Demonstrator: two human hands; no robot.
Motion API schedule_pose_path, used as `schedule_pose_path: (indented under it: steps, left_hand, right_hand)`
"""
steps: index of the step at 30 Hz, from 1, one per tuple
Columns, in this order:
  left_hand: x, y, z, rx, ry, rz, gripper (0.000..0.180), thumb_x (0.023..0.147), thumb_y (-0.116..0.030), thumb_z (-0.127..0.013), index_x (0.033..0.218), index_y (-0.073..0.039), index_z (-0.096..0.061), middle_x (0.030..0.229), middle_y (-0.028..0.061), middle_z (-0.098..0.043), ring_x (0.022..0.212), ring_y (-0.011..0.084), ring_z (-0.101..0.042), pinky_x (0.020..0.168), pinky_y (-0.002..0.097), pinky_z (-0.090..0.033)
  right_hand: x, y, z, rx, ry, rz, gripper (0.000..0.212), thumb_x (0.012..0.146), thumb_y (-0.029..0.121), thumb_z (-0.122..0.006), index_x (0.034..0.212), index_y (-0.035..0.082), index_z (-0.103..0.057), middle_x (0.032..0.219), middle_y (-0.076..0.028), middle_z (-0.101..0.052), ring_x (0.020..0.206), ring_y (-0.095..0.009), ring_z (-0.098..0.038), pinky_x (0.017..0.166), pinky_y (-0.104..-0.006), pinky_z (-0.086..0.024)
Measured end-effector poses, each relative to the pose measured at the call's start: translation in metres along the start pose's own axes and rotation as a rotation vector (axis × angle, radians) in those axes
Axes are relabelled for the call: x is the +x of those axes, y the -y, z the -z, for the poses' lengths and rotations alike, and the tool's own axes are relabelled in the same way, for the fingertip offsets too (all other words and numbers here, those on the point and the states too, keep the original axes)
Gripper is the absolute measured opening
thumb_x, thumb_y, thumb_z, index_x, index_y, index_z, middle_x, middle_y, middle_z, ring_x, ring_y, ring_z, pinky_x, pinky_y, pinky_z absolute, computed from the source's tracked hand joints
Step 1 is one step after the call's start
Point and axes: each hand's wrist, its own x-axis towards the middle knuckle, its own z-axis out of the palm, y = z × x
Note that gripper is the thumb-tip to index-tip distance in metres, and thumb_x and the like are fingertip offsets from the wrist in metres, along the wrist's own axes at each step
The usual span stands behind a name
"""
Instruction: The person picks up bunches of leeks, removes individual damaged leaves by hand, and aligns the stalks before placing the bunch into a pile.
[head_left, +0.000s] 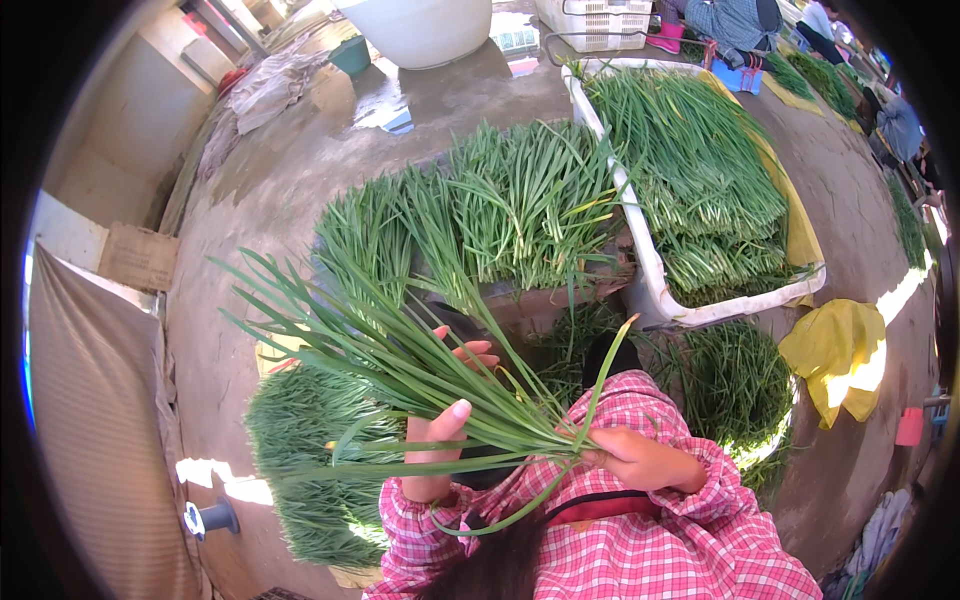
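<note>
A loose bunch of garlic chives [430, 385] lies across my lap, leaf tips fanning out to the left. My right hand [645, 458] is closed on its stem end, the fingertips partly hidden. My left hand [440, 440] cradles the leaves, which run between its thumb and loosely curled fingers; the palm is covered. One yellowing leaf [605, 365] sticks up beside my right hand. Just beyond, more chive bunches [525, 205] rest side by side on a low support [560, 298]. A white crate [655, 285] at the right is filled with stacked chives [690, 160].
Heaps of chives lie to my left [320, 450] and right [735, 390]. A yellow cloth [840, 350] is on the floor beyond the crate. A large white tub [420, 30] and a green bucket [350, 55] stand at the back. Other people [735, 25] sit at the far right.
</note>
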Motion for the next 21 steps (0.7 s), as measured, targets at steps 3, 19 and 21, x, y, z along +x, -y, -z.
schedule_pose_path:
  steps: [3, 19, 21]
  left_hand:
    - [0.002, 0.003, -0.001, -0.032, 0.01, -0.003, 0.077, 0.064, -0.023, -0.063, 0.125, -0.006, -0.017, 0.117, 0.0198, -0.037, 0.108, 0.0287, -0.039, 0.088, 0.0406, -0.035]
    - [0.009, 0.02, -0.01, -0.286, 0.125, -0.013, 0.034, 0.079, -0.025, -0.045, 0.097, 0.003, -0.046, 0.094, 0.0135, -0.05, 0.095, 0.031, -0.049, 0.089, 0.0438, -0.034]
    - [0.009, 0.02, -0.013, -0.296, 0.063, -0.009, 0.031, 0.079, -0.026, -0.045, 0.089, 0.003, -0.05, 0.093, 0.0123, -0.051, 0.092, 0.0294, -0.05, 0.089, 0.0434, -0.035]
  right_hand:
    - [-0.001, -0.009, -0.001, -0.028, -0.018, 0.007, 0.033, 0.083, 0.01, -0.039, 0.115, 0.0, -0.036, 0.09, -0.022, -0.053, 0.08, -0.033, -0.053, 0.071, -0.0352, -0.041]
    - [-0.001, -0.018, -0.002, 0.315, 0.167, -0.082, 0.032, 0.087, 0.018, -0.037, 0.114, -0.001, -0.039, 0.101, -0.007, -0.053, 0.088, -0.014, -0.048, 0.075, -0.0266, -0.039]
    - [-0.001, -0.023, -0.004, 0.447, 0.185, -0.185, 0.032, 0.087, 0.019, -0.038, 0.114, 0.0, -0.04, 0.103, -0.006, -0.052, 0.089, -0.012, -0.047, 0.074, -0.0245, -0.038]
